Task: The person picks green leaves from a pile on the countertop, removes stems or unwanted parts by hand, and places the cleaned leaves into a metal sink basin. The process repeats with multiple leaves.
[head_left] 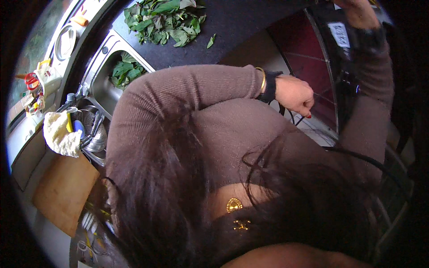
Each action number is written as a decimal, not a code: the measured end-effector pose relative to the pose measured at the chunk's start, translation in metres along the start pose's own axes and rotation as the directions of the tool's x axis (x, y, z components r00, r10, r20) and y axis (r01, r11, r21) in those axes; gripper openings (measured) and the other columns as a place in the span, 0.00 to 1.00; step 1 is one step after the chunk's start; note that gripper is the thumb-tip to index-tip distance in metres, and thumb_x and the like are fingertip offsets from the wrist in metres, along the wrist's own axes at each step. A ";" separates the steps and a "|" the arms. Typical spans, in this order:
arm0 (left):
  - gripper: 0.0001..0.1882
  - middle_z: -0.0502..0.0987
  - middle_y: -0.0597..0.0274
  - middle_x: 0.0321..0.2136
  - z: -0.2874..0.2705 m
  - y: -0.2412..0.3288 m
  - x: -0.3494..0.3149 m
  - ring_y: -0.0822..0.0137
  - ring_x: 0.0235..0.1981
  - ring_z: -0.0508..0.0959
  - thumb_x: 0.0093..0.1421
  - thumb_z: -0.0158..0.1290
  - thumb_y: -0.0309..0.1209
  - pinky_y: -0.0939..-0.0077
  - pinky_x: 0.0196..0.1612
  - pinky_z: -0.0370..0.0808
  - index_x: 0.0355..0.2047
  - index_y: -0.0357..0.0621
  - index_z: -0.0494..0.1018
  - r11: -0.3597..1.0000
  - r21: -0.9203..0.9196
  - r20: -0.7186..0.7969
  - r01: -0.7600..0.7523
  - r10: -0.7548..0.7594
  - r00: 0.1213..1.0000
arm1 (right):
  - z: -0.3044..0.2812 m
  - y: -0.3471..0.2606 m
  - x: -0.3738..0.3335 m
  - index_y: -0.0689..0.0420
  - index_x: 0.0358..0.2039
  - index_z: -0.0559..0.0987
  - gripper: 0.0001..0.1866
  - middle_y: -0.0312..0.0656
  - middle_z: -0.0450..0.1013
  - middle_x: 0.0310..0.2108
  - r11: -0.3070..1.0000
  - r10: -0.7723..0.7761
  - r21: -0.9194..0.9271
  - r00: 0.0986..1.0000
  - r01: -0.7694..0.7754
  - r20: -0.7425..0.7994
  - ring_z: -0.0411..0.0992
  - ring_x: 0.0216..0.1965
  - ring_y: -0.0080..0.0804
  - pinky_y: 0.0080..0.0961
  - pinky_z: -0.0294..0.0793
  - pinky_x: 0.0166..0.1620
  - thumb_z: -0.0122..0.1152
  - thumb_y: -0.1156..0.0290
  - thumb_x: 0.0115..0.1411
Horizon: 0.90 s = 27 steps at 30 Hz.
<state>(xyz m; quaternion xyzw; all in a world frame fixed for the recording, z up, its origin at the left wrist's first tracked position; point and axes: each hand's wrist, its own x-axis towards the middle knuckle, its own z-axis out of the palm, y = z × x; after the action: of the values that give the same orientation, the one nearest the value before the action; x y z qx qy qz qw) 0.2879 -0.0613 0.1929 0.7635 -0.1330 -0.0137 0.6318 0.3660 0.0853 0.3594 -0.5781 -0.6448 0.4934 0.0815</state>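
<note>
My left hand (295,95) is bent across my body to the right, its fingers curled closed beside a thin black cable (292,117). Whether the cable or anything else is between those fingers is hidden. A dark band and a gold bangle (262,80) circle that wrist. My right hand (359,14) is raised at the top right, next to a dark object with a white label (338,35); its fingers are mostly cut off by the picture's rim. A heap of green leaves (165,20) lies on the dark countertop (241,27), away from both hands.
More leaves (126,71) lie in the steel sink (99,91). Left of me are a drying rack with pans (96,138), a cream cloth (62,134), a wooden board (66,190) and a holder with red scissors (32,81). Dark red tiles (308,67) show at right.
</note>
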 end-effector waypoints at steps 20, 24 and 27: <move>0.15 0.78 0.65 0.34 0.008 -0.046 -0.058 0.62 0.42 0.74 0.53 0.57 0.39 0.62 0.45 0.57 0.41 0.52 0.74 0.939 0.302 0.200 0.165 -0.231 0.952 | -0.051 0.186 -0.080 0.61 0.49 0.72 0.16 0.41 0.74 0.40 0.899 0.404 0.214 0.913 -0.383 -0.059 0.74 0.39 0.25 0.19 0.74 0.40 0.50 0.68 0.63; 0.10 0.77 0.66 0.28 -0.002 -0.031 -0.083 0.65 0.35 0.76 0.51 0.55 0.35 0.69 0.43 0.59 0.34 0.52 0.77 0.924 0.369 0.020 -0.097 0.097 0.995 | -0.039 0.290 -0.122 0.60 0.48 0.73 0.16 0.39 0.75 0.39 0.806 0.547 0.260 0.837 -0.531 0.013 0.74 0.38 0.25 0.21 0.74 0.38 0.52 0.66 0.63; 0.13 0.73 0.67 0.30 0.000 -0.020 -0.095 0.67 0.37 0.73 0.51 0.49 0.36 0.69 0.44 0.60 0.36 0.49 0.76 0.881 0.463 -0.001 -0.095 0.108 0.994 | -0.039 0.341 -0.141 0.59 0.48 0.73 0.16 0.39 0.75 0.39 0.764 0.599 0.296 0.801 -0.574 0.007 0.74 0.38 0.25 0.21 0.74 0.38 0.53 0.65 0.62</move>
<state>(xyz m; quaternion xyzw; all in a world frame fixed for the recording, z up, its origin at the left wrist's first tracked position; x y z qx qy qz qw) 0.2000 -0.0372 0.1601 0.8840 -0.1637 0.0619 0.4335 0.6644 -0.0633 0.1952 -0.7538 -0.3500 0.5551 0.0331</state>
